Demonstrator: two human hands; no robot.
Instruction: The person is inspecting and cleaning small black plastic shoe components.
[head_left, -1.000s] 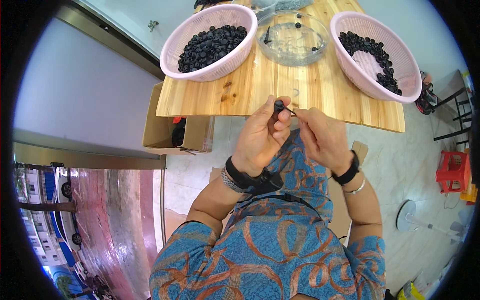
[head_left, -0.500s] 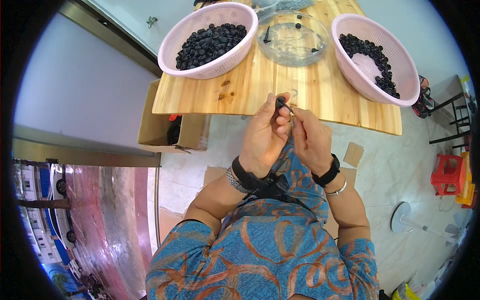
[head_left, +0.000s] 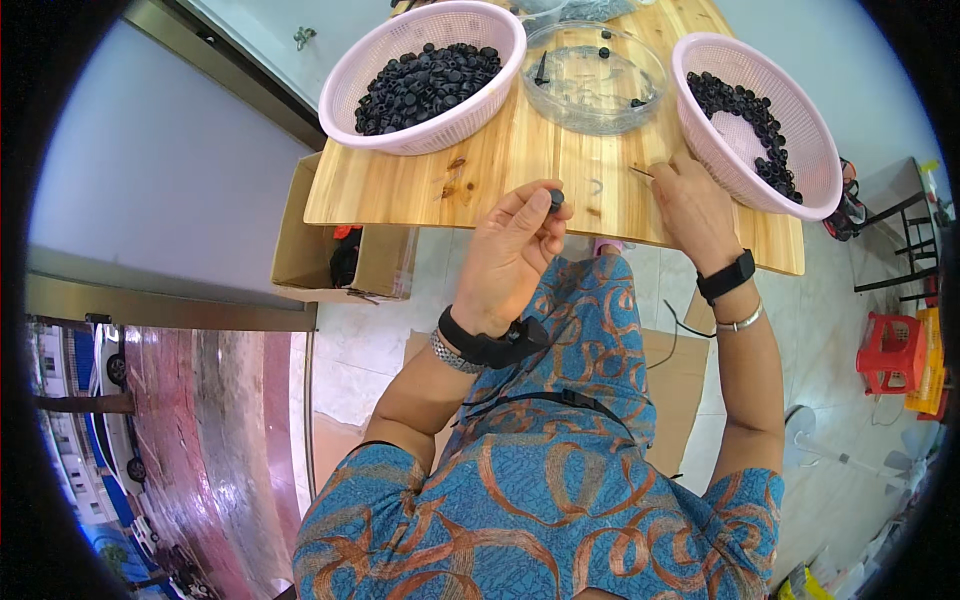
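Note:
My left hand (head_left: 518,230) is closed, with a small black round part (head_left: 556,200) pinched between thumb and fingers just above the table's front edge. Farther right, my right hand (head_left: 695,208) is closed on a thin pointed tool (head_left: 641,172) whose tip sticks out to the left over the table. Its fingers are close to the near-left rim of a pink basket (head_left: 688,120) that holds black ring-like parts (head_left: 765,128). Another pink basket (head_left: 345,112) at the far left is heaped with small black round parts (head_left: 428,88).
Between the baskets a clear round tray (head_left: 590,122) holds a few black pieces. The wooden table (head_left: 400,195) ends just beyond my lap. An open cardboard box (head_left: 290,240) sits below its left side. A red stool (head_left: 890,350) and a fan (head_left: 805,425) are at the right.
My right hand has moved right and forward, away from my left hand, carrying the thin tool toward the right basket. The left hand has shifted slightly left, still pinching the black part.

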